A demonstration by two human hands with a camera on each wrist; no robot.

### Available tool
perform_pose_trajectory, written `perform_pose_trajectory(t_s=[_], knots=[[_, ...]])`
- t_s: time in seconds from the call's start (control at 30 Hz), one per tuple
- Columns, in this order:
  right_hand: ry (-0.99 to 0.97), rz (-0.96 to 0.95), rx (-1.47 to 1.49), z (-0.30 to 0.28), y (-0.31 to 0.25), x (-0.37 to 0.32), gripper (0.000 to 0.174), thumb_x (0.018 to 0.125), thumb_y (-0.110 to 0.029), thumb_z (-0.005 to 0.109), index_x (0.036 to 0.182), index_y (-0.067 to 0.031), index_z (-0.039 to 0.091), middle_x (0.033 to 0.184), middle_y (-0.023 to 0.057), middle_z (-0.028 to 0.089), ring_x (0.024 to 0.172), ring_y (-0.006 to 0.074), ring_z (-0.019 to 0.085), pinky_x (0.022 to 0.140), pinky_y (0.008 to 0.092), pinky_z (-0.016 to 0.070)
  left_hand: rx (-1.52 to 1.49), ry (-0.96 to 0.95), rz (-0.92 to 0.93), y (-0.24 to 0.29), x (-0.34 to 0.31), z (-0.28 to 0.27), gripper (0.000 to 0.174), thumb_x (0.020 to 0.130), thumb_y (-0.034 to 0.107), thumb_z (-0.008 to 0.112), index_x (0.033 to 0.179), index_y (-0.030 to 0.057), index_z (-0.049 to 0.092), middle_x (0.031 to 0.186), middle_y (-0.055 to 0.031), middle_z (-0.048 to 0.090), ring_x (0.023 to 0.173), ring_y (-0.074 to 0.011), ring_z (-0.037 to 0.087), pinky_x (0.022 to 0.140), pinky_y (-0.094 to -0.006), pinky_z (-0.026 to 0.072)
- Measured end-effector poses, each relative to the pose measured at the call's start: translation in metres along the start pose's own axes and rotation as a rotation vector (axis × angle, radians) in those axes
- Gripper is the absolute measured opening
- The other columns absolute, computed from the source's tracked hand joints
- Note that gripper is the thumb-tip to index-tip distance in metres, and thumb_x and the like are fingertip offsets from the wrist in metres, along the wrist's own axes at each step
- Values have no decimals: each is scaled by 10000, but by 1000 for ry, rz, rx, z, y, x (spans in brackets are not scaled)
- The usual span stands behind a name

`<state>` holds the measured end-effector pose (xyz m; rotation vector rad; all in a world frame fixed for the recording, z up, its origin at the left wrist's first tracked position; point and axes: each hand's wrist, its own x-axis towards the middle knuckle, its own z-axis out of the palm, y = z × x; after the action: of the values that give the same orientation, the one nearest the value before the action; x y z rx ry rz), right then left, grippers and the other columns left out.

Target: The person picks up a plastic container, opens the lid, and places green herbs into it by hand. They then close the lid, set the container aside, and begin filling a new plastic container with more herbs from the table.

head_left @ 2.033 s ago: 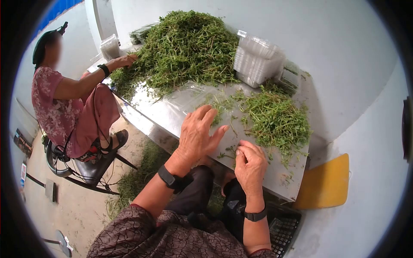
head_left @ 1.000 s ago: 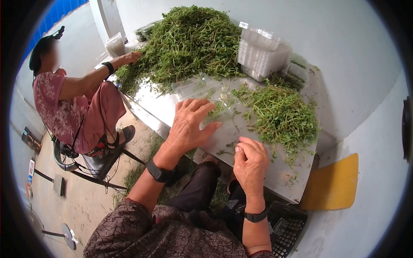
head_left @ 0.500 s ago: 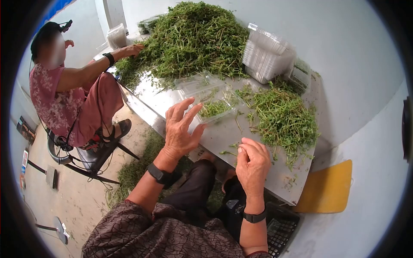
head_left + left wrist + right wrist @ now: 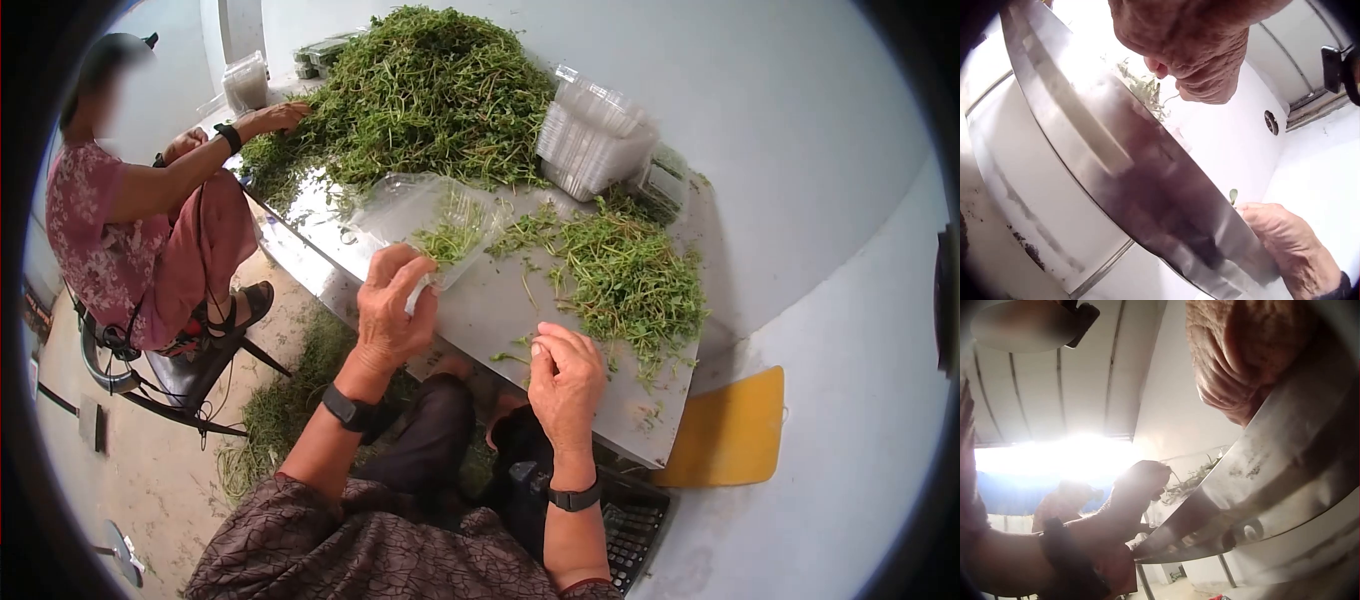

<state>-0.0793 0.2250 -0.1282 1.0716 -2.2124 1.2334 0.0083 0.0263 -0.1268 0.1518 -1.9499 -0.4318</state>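
Observation:
In the head view my left hand (image 4: 398, 300) has its fingers curled over the near edge of a clear plastic box (image 4: 385, 205), gripping it. Some cut greens (image 4: 447, 238) lie inside the box. My right hand (image 4: 567, 385) is at the table's front edge, thumb and forefinger pinching a small green sprig (image 4: 508, 356). One leaf (image 4: 1233, 195) of it shows above the fingertips in the left wrist view. Just beyond that hand spreads a small heap of greens (image 4: 630, 270). The right wrist view shows my left hand (image 4: 1138, 487) beside greens at the table edge.
A large mound of greens (image 4: 430, 100) covers the back of the metal table (image 4: 480, 310). Stacked clear boxes (image 4: 595, 135) stand right of it. At left another person (image 4: 125, 210) sits, one hand at the mound. A yellow board (image 4: 725, 430) leans by the right corner.
My left hand, spread earlier, has curled onto the plastic box, which has shifted left and towards me. My right hand keeps its pinch. The head view has swung slightly.

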Motion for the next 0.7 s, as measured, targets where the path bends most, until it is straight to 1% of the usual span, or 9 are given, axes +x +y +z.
perform_pose_trajectory(t_s=[0.23,0.3,0.33,0.4,0.43,0.5,0.6,0.63,0.7], knots=[[-100,9,-44,-10,-5,11,83,769,-37,632,838,-10,669,962,89,688,888,290,613,814,383,481,14,40,-32,0,-12,-31,345,641,-89,640,971,11,616,962,-135,557,895,-301,567,763,-368,481],[-320,314,-10,-24,-22,39,140,804,-118,633,882,-8,672,1002,126,681,936,324,613,840,397,480,17,40,-37,-2,-15,-36,341,642,-86,636,969,11,617,960,-135,555,891,-303,565,764,-369,479],[-323,312,-18,-23,-20,49,140,804,-118,633,882,-8,672,1002,126,681,936,324,613,840,397,480,16,42,-39,-2,-15,-40,336,644,-83,633,966,11,618,961,-136,554,888,-302,564,765,-372,478],[-206,58,-148,-16,-15,77,255,820,-218,642,967,-13,676,1042,197,662,998,367,603,874,416,471,11,58,-31,-8,-12,-44,332,645,-81,629,963,12,619,961,-137,553,884,-301,562,766,-375,477],[-206,54,-154,-11,-10,90,255,820,-218,642,967,-13,676,1042,197,662,998,367,603,874,416,471,10,61,-37,-10,-14,-46,332,644,-82,625,963,12,619,961,-137,552,883,-300,562,763,-375,477],[-333,45,-244,2,-1,117,388,825,-328,642,1078,-34,660,1138,262,610,1094,386,569,923,431,448,6,72,-45,-12,-17,-51,333,642,-83,622,962,12,619,962,-137,552,882,-299,561,759,-375,478],[-433,36,-372,23,2,145,502,826,-410,625,1162,-37,624,1244,283,545,1177,376,520,982,463,400,-5,72,-60,-14,-18,-56,336,643,-83,621,966,11,620,961,-135,555,878,-292,561,756,-371,479],[-568,84,-426,30,2,160,585,811,-459,623,1212,-34,592,1344,239,488,1258,356,455,1032,474,350,-22,66,-74,-14,-19,-56,339,644,-83,622,970,12,620,961,-135,557,876,-291,561,757,-369,481],[-627,138,-456,53,13,176,595,803,-457,630,1215,-30,590,1340,216,501,1253,348,462,1031,471,354,-40,57,-90,-14,-22,-58,342,645,-83,622,974,13,621,961,-136,560,874,-290,561,758,-367,482]])
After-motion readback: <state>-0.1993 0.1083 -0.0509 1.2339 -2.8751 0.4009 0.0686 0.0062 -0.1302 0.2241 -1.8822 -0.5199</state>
